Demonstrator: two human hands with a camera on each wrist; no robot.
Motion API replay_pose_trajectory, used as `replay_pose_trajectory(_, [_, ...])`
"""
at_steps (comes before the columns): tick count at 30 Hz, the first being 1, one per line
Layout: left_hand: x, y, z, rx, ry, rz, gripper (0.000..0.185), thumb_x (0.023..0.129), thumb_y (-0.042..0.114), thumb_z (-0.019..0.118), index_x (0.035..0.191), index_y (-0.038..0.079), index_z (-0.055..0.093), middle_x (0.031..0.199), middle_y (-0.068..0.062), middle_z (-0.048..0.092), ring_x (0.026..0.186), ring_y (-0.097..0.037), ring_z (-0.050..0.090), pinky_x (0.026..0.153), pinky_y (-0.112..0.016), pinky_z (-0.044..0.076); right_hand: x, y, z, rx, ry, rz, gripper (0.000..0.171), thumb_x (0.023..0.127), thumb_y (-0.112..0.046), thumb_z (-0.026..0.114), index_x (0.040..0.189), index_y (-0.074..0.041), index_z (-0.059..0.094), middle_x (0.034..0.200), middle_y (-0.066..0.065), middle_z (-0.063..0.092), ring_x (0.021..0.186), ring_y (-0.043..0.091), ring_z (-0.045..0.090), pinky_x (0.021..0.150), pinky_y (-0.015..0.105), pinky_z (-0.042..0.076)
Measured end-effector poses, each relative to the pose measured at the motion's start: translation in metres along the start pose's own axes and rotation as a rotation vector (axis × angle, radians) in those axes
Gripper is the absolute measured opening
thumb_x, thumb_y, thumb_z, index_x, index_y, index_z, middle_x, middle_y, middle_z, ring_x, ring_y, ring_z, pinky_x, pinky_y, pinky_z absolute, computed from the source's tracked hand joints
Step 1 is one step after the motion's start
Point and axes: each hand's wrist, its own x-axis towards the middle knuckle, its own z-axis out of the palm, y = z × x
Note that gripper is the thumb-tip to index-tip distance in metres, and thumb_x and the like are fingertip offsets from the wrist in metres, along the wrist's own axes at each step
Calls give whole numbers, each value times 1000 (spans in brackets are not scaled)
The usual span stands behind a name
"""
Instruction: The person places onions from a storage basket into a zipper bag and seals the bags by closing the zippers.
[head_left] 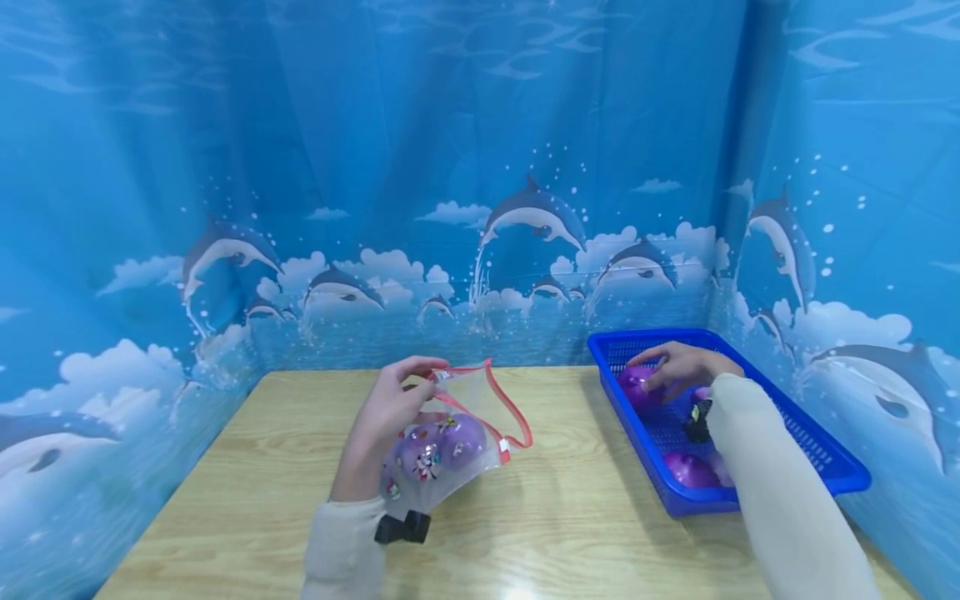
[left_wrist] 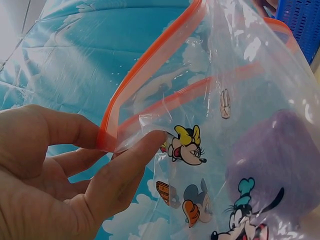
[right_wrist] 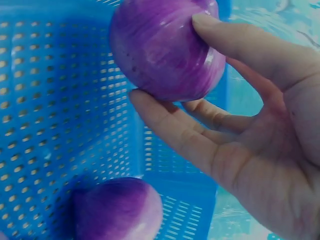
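My left hand (head_left: 429, 392) pinches the red zip edge of a clear plastic bag (head_left: 480, 400) printed with cartoon figures and holds its mouth open above the wooden table. Two purple onions (head_left: 450, 443) lie inside the bag. In the left wrist view my thumb and fingers (left_wrist: 130, 160) clamp the orange-red rim of the bag (left_wrist: 240, 90), and a purple onion (left_wrist: 282, 165) shows through the film. My right hand (head_left: 660, 371) reaches into the blue basket (head_left: 825, 454) and grips a purple onion (head_left: 634, 387). Up close, the fingers (right_wrist: 175, 130) curl round that onion (right_wrist: 160, 45).
Another purple onion (head_left: 688, 469) lies at the near end of the basket, also seen in the right wrist view (right_wrist: 117, 210). The basket stands at the table's right edge. Blue dolphin-print curtains (head_left: 480, 167) close in the table (head_left: 585, 517) on three sides.
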Motion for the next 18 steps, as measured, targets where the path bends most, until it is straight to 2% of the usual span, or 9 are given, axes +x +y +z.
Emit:
replay_pose_trajectory(5, [1, 0, 1, 15, 4, -13, 36, 104, 4, 50, 137, 12, 63, 139, -17, 50, 110, -30, 63, 80, -35, 67, -9, -3, -5, 19, -4, -39, 65, 97, -16, 71, 153, 1, 44, 135, 26, 54, 112, 26, 68, 100, 57, 60])
replay_pose_trajectory(8, [1, 0, 1, 17, 7, -14, 36, 104, 5, 51, 137, 12, 63, 138, -16, 50, 111, -32, 63, 80, -35, 67, -14, -6, -8, 11, -5, -60, 66, 96, -16, 72, 154, 1, 43, 131, 25, 55, 109, 25, 68, 98, 56, 61])
replay_pose_trajectory(18, [1, -1, 1, 6, 2, -5, 36, 104, 4, 50, 137, 12, 63, 136, -16, 50, 105, -30, 63, 80, -36, 67, -29, -22, -14, -36, 25, -73, 69, 93, -21, 76, 153, -4, 46, 146, 32, 40, 130, 39, 52, 96, 52, 63])
